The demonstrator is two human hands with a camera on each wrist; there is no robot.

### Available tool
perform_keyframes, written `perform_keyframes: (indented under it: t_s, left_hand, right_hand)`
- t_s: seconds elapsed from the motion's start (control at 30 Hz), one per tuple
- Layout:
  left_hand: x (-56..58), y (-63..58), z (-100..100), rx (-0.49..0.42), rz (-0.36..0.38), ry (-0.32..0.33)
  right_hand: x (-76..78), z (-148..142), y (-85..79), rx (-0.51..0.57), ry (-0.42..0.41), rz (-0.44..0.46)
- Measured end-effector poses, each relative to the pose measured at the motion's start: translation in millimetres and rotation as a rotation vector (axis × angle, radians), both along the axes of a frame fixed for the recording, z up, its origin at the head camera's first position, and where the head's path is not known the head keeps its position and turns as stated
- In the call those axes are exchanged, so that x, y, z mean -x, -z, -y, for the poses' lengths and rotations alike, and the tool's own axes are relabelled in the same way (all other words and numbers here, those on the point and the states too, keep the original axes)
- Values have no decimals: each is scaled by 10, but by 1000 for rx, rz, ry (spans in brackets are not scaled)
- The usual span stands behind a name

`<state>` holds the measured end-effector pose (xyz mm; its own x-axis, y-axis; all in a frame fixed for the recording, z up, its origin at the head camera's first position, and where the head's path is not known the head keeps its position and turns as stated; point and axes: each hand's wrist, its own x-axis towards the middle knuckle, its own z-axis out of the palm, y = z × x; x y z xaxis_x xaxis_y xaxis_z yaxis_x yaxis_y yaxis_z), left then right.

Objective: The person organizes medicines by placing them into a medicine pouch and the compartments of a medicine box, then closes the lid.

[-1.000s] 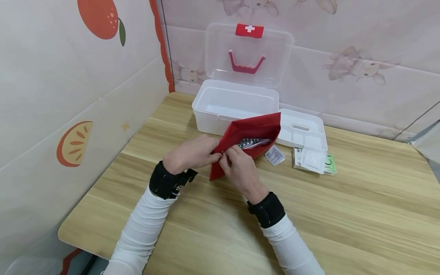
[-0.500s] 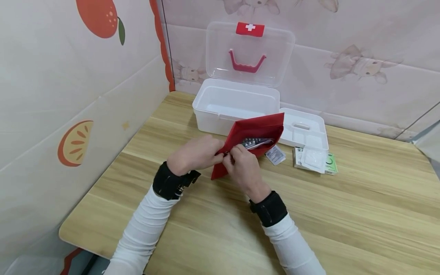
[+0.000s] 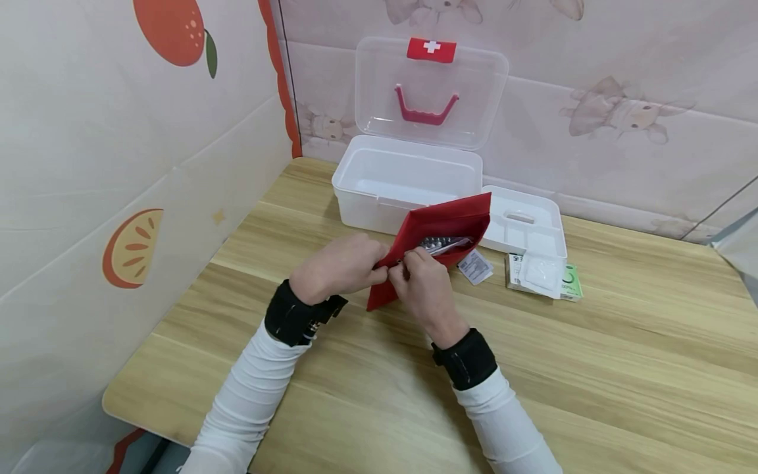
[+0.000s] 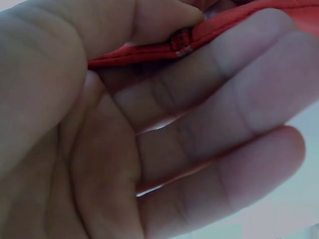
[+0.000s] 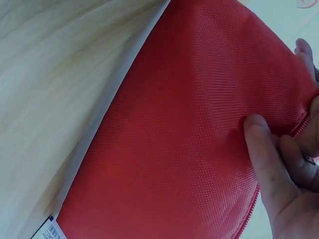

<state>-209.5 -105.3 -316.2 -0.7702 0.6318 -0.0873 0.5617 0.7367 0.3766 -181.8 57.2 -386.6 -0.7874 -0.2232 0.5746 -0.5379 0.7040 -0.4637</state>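
Note:
A red zippered pouch (image 3: 448, 214) is held up above the wooden table, its mouth gaping. Silvery blister packs (image 3: 438, 244) and clear plastic show inside. My left hand (image 3: 340, 266) pinches the pouch's left corner; in the left wrist view, thumb and forefinger grip the red edge beside the zipper's end (image 4: 182, 42), while the other fingers extend below. Close beside it, my right hand (image 3: 428, 289) pinches the zipper edge with curled fingers. In the right wrist view, one fingertip (image 5: 256, 122) touches the pouch's textured side. The zipper pull itself is hidden by the fingers.
Behind the pouch stands a white first-aid box (image 3: 361, 207) with its clear lid (image 3: 474, 99) raised. To its right lies a white compartment tray (image 3: 539, 227). A small printed packet (image 3: 476, 266) and a green-and-white carton (image 3: 571, 283) under a clear-wrapped white packet (image 3: 541, 275) lie nearby.
Both hands and the pouch have shifted slightly to the right. The right hand stays close beside the left at the pouch's left end, and the mouth remains agape.

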Motion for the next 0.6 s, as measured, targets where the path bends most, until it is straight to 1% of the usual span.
perform_keyframes:
  t_s: [0.17,0.4,0.6]
  left_hand:
    - [-1,-4,-1,-1,21,-1]
    - [-13,-20,9,-2,47,-20]
    - [-19,-20,17,-2,41,-11]
  right_hand:
    - [-3,-8,-9,9,31,23]
    - [21,-25,23,1,55,-21]
    - [33,-57,19,20,77,11]
